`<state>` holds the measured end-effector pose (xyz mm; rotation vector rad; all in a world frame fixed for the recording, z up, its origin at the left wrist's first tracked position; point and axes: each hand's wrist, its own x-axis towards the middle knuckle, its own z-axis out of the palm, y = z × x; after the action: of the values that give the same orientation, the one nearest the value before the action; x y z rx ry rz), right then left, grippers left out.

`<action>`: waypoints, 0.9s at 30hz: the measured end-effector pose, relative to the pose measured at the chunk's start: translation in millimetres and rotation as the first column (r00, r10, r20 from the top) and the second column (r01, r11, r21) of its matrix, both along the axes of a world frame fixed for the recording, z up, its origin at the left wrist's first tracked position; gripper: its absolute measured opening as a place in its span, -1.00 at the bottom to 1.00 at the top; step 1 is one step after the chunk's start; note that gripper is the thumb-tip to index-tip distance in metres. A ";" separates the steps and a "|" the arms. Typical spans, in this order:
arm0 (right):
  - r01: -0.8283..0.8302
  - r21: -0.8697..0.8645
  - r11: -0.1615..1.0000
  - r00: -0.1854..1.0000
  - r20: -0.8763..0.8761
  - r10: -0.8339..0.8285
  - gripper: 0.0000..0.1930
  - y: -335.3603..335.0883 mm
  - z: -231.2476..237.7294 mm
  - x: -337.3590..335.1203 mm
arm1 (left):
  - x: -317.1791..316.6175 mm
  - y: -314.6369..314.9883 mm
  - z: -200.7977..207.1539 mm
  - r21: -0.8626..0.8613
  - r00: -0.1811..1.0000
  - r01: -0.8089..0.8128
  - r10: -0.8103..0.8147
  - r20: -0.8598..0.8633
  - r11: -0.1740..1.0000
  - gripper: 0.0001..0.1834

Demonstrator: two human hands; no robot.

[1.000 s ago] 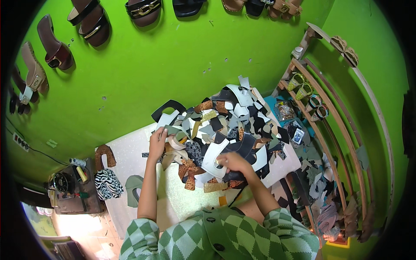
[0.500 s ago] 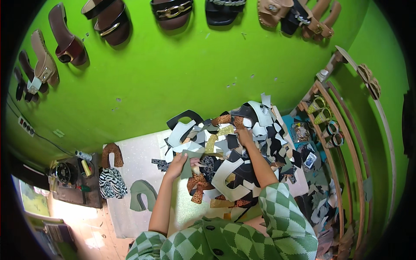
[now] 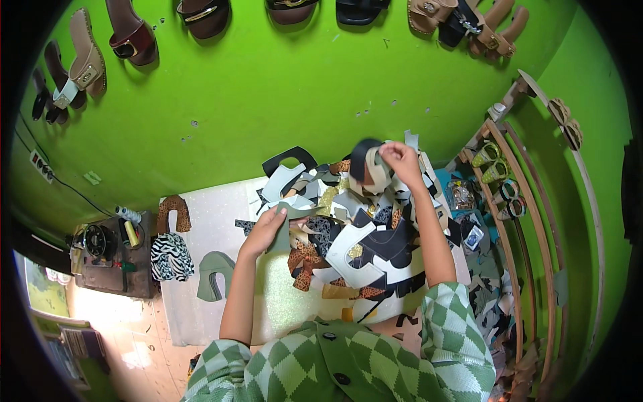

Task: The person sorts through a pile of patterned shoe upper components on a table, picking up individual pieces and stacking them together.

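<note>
My left hand (image 3: 265, 230) is closed on an olive-green cut piece (image 3: 285, 228) of sheet material at the left edge of the pile. Above the far right of the pile, my right hand (image 3: 402, 163) pinches curved cut pieces (image 3: 375, 175), dark and cream-olive, partly blurred by motion. Beneath both hands spreads a heap of scraps: a white curved piece (image 3: 348, 253), a black arch-shaped piece (image 3: 289, 161), leopard-print strips (image 3: 305, 260) and glittery gold bits. At the left of the table lie an olive-green arch (image 3: 216, 273), a zebra-print stack (image 3: 172, 258) and a brown spotted arch (image 3: 175, 213).
The white table (image 3: 214, 194) stands against a green wall hung with sandals (image 3: 136, 41). Left of it is a sewing machine (image 3: 99, 241) on a small stand. To the right are a wooden rack (image 3: 514, 228) with sandals and a heap of scraps (image 3: 492, 301).
My right hand has risen out of the pile toward the wall, lifting curved pieces. My left hand keeps the olive-green piece, now bent differently. The view has shifted slightly.
</note>
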<state>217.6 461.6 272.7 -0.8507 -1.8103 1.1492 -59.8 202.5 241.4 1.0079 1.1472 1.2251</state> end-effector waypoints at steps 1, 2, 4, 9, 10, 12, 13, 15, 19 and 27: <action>0.062 0.021 0.998 0.988 -0.140 -0.058 -0.88 -9.7 13.2 -3.7 | 1.0 -1.1 2.7 -0.028 0.996 -0.006 0.004 -0.085 1.000 -0.59; 0.080 0.089 0.993 0.993 -0.099 -0.071 -0.89 -16.0 25.5 -5.1 | 1.2 -4.0 5.7 -0.054 0.985 -0.019 0.009 -0.170 0.998 -0.59; 0.103 0.221 0.970 0.995 -0.015 -0.103 -0.90 -25.2 40.0 -5.1 | 8.6 -12.6 8.0 -0.041 0.992 -0.059 0.054 -0.115 0.997 -0.60; 0.018 -0.086 0.996 0.950 -0.308 -0.043 -0.89 -58.3 58.3 -5.7 | 12.0 -27.2 3.7 -0.091 0.995 -0.047 0.039 -0.091 0.995 -0.61; -0.004 -0.136 0.991 0.959 -0.282 -0.035 -0.87 -69.4 59.8 -9.6 | 13.2 -32.0 2.2 -0.100 0.998 -0.058 0.055 -0.032 0.993 -0.62; -0.014 -0.192 0.981 0.976 -0.214 -0.028 -0.85 -80.6 56.1 -17.8 | 12.2 -38.8 -8.7 -0.119 0.995 -0.074 0.082 0.060 0.990 -0.62; -0.032 -0.238 0.971 0.974 -0.226 -0.023 -0.86 -87.0 54.6 -22.9 | 9.0 -39.9 -16.2 -0.125 0.991 -0.085 0.097 0.092 0.989 -0.62; -0.056 -0.250 0.967 0.988 -0.155 0.017 -0.85 -92.1 51.4 -24.3 | 12.7 -41.0 -9.8 -0.151 0.989 -0.078 0.096 0.115 0.986 -0.63; -0.267 -0.042 0.963 0.883 0.389 0.262 -0.81 -100.7 55.0 -37.8 | 4.7 -54.0 -19.6 -0.158 0.992 -0.092 0.105 0.073 0.983 -0.62; -0.247 -0.112 0.962 0.966 0.043 0.253 -0.79 -88.7 16.9 -58.8 | -1.3 -68.2 -22.9 -0.204 0.995 -0.096 0.101 0.013 0.974 -0.63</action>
<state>158.8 372.9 289.6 -0.7348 -1.9599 1.4042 -61.1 134.3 218.5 0.7895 1.2888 1.1670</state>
